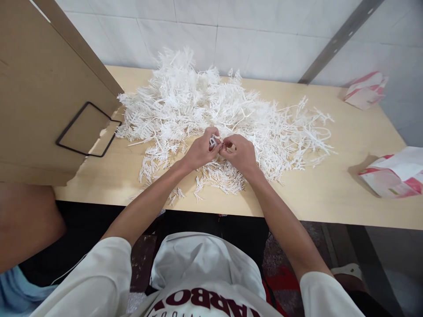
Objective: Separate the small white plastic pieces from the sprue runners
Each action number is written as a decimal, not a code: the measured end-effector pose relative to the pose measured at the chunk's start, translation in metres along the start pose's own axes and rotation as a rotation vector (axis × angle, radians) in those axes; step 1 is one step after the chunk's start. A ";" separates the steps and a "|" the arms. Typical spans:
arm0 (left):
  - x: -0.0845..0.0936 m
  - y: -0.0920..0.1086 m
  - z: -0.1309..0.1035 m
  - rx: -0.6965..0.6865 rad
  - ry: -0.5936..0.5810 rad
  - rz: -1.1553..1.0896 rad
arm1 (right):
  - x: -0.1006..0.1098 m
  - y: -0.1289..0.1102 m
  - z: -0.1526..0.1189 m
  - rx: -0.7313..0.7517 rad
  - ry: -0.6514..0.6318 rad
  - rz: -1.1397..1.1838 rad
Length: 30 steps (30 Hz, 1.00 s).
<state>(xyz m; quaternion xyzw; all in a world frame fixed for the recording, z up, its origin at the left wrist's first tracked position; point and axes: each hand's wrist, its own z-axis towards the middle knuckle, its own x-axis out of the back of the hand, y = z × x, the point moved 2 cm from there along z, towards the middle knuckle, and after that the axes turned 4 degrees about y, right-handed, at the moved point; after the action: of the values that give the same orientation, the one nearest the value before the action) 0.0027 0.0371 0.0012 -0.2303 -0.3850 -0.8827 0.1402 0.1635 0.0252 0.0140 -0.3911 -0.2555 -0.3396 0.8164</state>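
Observation:
A wide, loose heap of white branching plastic-like pieces (185, 92) spreads over the wooden table. In front of the heap's middle, my left hand (203, 149) is closed around a small bundle of white pieces (213, 141), which shows between thumb and fingers. Close beside it on the right, my right hand (240, 152) pinches with thumb and forefinger, the tips meeting those of my left hand. Whatever is between the right fingertips is too small to make out. A few stray white pieces (176, 193) lie near the table's front edge.
A cardboard panel (49, 88) stands at the left, with a black wire frame (79, 152) by its lower edge. Two red-and-white paper bags (365, 91) (395, 174) stand on the table's right side (330, 193). Another person's bare limb (26, 224) shows at far left.

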 end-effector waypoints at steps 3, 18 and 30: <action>-0.001 0.002 0.000 0.021 -0.047 -0.047 | 0.001 -0.005 -0.001 0.061 0.037 -0.067; -0.005 0.004 0.000 -0.161 0.002 -0.056 | 0.002 -0.010 -0.005 0.197 0.054 -0.120; -0.003 0.012 0.000 -0.148 -0.041 -0.038 | 0.006 -0.007 -0.006 0.250 0.043 -0.171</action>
<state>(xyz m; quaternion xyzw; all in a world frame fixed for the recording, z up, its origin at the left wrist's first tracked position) 0.0100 0.0293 0.0071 -0.2505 -0.3260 -0.9063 0.0982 0.1628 0.0152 0.0183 -0.2559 -0.3104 -0.3817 0.8322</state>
